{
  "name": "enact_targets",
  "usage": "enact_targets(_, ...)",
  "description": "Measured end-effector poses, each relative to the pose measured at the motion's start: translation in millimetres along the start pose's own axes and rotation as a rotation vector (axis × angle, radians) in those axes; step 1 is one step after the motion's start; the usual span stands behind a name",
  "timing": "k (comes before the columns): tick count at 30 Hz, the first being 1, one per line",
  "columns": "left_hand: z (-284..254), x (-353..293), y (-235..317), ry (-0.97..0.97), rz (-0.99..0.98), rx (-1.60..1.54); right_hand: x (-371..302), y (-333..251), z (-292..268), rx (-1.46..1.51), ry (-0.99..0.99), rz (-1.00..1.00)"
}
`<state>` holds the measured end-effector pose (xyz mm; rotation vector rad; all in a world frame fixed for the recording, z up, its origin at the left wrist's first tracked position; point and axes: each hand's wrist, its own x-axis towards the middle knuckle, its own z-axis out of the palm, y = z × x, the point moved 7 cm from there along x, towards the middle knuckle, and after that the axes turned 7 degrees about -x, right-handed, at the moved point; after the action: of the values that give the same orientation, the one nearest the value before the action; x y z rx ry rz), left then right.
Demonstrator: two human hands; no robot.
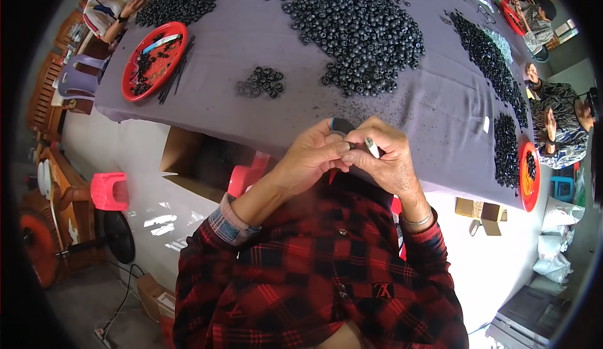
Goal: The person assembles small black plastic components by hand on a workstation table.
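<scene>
Just past the table's near edge, my two hands meet at the fingertips in front of my chest. With thumb and fingers pinched, my left hand (314,155) grips a small dark piece, mostly hidden behind the fingertips. A blue and dark band shows at its index finger. My right hand (388,161) is closed round a small tool with a whitish handle (372,147); its working end is hidden at the dark piece. Beyond the hands lies a big heap of small round black parts with holes (358,35). A smaller cluster of black parts (264,82) sits to its left.
The grey-purple cloth (220,54) has dark crumbs near my hands. A red basin (129,85) with black parts stands left, another (529,198) right. More black heaps lie along the table. Other people sit left and right. An open cardboard box (173,154) stands below the near edge.
</scene>
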<state>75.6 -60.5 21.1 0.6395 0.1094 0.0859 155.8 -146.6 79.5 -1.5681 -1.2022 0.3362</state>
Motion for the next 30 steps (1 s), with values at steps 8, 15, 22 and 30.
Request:
enact_targets(8,-1.4,0.7,2.4,-0.031,-0.02,-0.018,2.8,-14.6,-2.0,-0.169,0.001,-0.033)
enact_targets(15,2.0,7.0,4.4,-0.116,-0.045,-0.02,4.5,1.3,5.1,0.39,-0.133,0.222)
enact_targets(22,-0.6,7.6,-0.1,-0.081,-0.034,0.004,5.9,14.4,-0.3,0.325,-0.105,0.327)
enact_targets(30,-0.3,4.8,15.8,-0.049,0.111,0.071,1.0,-22.4,-8.8,-0.326,-0.066,-0.009)
